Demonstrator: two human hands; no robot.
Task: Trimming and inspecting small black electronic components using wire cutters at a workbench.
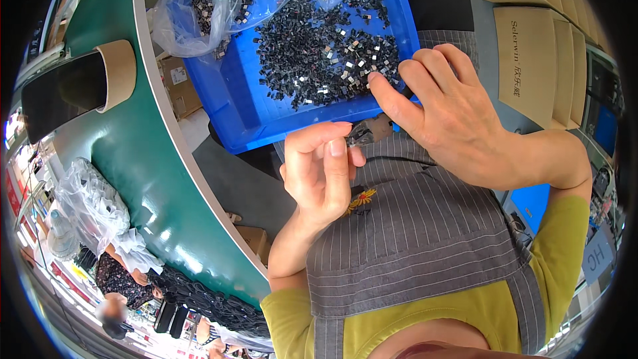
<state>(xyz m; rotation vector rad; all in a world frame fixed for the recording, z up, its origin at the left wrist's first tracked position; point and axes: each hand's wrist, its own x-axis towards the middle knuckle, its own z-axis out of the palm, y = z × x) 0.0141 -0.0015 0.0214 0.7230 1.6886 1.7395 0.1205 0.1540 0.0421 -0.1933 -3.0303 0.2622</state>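
Note:
A blue plastic tray (232, 103) holds a heap of small black parts (296, 46), some with shiny metal ends. My left hand (319, 169) is closed just below the tray's near edge, thumb and fingers pinching small black parts (361, 134). Their exact kind is too small to make out. Beside them, a flat brownish-grey piece (381, 126) shows partly between my hands. Over the tray's near right corner, my right hand (452, 110) has its fingers bent and apart, the thumb tip close to the heap. No part shows in it, though the undersides of its fingers are hidden.
Clear plastic bags (189, 16) with more parts lie in the tray's far left. To the left, a green table (166, 206) carries a dark-screened device (66, 93) in a cardboard ring and crumpled plastic (93, 199). Cardboard boxes (531, 66) stand right. Other people work at lower left.

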